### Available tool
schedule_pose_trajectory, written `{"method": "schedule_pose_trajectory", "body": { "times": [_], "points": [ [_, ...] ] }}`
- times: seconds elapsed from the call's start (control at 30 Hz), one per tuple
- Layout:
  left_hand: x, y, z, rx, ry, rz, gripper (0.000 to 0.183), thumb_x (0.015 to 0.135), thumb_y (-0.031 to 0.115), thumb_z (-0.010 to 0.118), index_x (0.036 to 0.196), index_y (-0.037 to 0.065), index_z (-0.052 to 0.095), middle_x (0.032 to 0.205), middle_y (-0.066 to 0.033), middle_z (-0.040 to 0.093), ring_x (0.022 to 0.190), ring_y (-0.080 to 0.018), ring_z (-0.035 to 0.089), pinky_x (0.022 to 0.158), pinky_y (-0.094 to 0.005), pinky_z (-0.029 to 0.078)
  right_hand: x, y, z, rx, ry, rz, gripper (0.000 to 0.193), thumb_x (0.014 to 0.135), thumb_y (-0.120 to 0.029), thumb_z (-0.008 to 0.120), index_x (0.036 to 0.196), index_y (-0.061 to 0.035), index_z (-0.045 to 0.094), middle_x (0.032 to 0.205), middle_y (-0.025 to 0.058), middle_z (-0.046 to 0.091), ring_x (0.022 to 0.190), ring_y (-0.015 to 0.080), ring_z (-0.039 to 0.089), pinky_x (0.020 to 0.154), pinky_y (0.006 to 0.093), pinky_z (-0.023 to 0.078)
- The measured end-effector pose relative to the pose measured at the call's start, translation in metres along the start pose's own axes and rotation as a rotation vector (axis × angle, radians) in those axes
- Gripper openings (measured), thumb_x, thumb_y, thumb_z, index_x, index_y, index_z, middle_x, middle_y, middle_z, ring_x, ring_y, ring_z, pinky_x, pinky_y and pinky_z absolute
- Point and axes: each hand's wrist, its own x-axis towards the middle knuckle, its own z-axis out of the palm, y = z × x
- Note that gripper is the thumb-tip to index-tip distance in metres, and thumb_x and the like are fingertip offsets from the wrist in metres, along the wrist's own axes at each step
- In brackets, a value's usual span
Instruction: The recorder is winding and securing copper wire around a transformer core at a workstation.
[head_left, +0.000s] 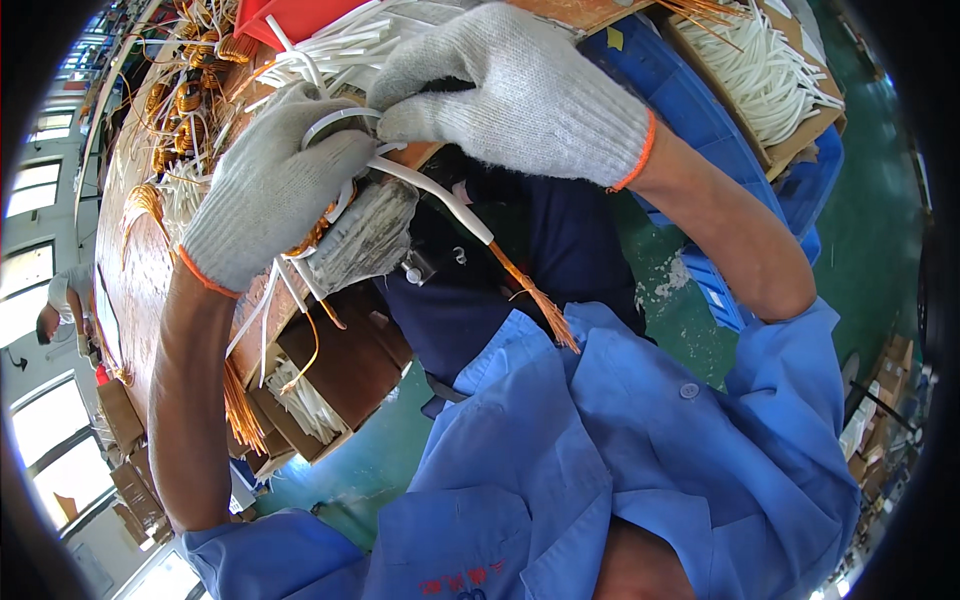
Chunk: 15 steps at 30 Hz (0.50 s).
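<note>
My left hand point(280, 170), in a grey-white knit glove with an orange cuff, is closed around a copper wire coil point(315, 232) that it mostly covers. A white strip point(335, 120) arches over its fingers. My right hand point(510, 90), gloved alike, brings thumb and fingertips together at that strip's right end and seems to pinch it. From the coil a thick white sleeve point(440, 190) runs down to the right, with loose copper strands point(540, 300) fanning from its end. Thinner white-sleeved leads point(290, 283) hang below my left hand. A worn grey block point(365, 235) sits beside the coil.
White tubing point(330, 60) and a red bin point(290, 18) lie on the wooden bench point(130, 250), with several copper coils point(190, 100) at left. Blue crates point(690, 90) and a carton of white tubes point(770, 90) stand at right. Another person point(65, 305) is far left.
</note>
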Motion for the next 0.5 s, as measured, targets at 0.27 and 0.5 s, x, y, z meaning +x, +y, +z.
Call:
{"method": "schedule_pose_trajectory", "body": {
  "times": [0.27, 0.5],
  "points": [
    [0.007, -0.022, 0.004, -0.158, 0.010, 0.156, 0.050, 0.096, 0.045, 0.070, 0.115, -0.001, 0.081, 0.099, -0.0176, 0.074, 0.093, -0.0274, 0.073, 0.088, -0.0407, 0.055, -0.038, 0.011, 0.020, 0.530, -0.128, 0.641, 0.028, 0.100, -0.023, 0.082, 0.125, -0.0101, 0.084, 0.087, 0.0025, 0.077, 0.066, 0.0071, 0.069, 0.049, 0.0220, 0.053],
    [0.011, -0.021, 0.003, -0.106, -0.045, 0.055, 0.042, 0.095, 0.037, 0.064, 0.100, -0.001, 0.080, 0.084, -0.0144, 0.069, 0.083, -0.0243, 0.067, 0.081, -0.0416, 0.052, -0.024, -0.008, -0.002, 0.377, -0.012, 0.494, 0.026, 0.099, -0.016, 0.082, 0.120, 0.0012, 0.083, 0.102, 0.0057, 0.082, 0.091, 0.0093, 0.073, 0.081, 0.0272, 0.060]
  ]
}}
